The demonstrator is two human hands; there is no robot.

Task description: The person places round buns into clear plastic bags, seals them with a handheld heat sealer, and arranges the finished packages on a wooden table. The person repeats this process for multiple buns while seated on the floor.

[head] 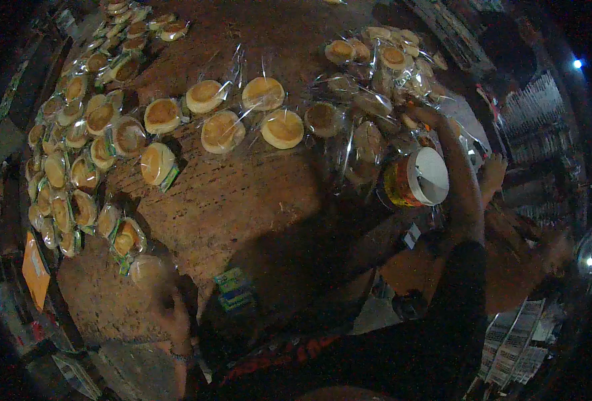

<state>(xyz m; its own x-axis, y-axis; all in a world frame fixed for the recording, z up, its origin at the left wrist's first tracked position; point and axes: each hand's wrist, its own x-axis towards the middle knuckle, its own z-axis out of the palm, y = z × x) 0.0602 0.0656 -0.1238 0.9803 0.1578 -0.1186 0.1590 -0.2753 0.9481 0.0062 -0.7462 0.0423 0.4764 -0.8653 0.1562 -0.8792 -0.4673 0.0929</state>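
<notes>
My left hand [168, 306], blurred, is at the lower left of the wooden table [256, 200] with its fingers on a round bun [148, 270]. Just beyond that bun sits another in clear plastic with a green label [128, 238]. My right arm stretches to the far right, where my right hand [423, 115] is among plastic-wrapped buns [393, 57]; its fingers are partly hidden. Below that hand a yellow and red tub with a white lid [430, 176] lies beside my forearm. Several bagged buns [263, 93] stretch across the middle of the table.
Many wrapped buns [83, 170] crowd the left side. A small stack of green labels [234, 289] lies near the front edge. An orange card [36, 273] is at the left edge. Another person's bare hand or foot [493, 173] shows at right, near printed sheets [513, 341].
</notes>
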